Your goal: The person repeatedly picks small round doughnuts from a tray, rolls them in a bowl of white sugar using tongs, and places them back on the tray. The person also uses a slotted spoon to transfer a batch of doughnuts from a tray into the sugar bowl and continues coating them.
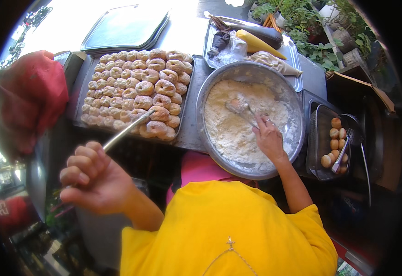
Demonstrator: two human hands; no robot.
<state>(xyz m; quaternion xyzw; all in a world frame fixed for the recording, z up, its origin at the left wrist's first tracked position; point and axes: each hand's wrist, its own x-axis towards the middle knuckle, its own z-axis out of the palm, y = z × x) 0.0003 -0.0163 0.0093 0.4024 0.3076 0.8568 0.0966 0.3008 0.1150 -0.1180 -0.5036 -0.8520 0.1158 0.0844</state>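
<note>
My left hand (95, 183) is closed around a thin metal rod (126, 131). The rod's far tip meets, or overlaps in view, a sugar-dusted doughnut (159, 114) at the right of a tray. In my right hand (270, 138) is a pair of metal tongs (251, 112), held over a wide metal bowl (298, 129). Pale, clumpy powder (233, 146) covers the bowl's floor. Between the tongs' ends sits a small browned dough piece (238, 102), partly coated with powder. Rows of powdered, ring-like doughnuts (121, 82) fill the tray left of the bowl.
Stacked metal trays (125, 29) stand behind the doughnuts. Filled piping bags (259, 45) lie on another tray at the back. To the right, a wire basket (313, 138) holds browned dough balls (334, 134) and another pair of tongs (344, 151). A red cloth (35, 93) hangs at left.
</note>
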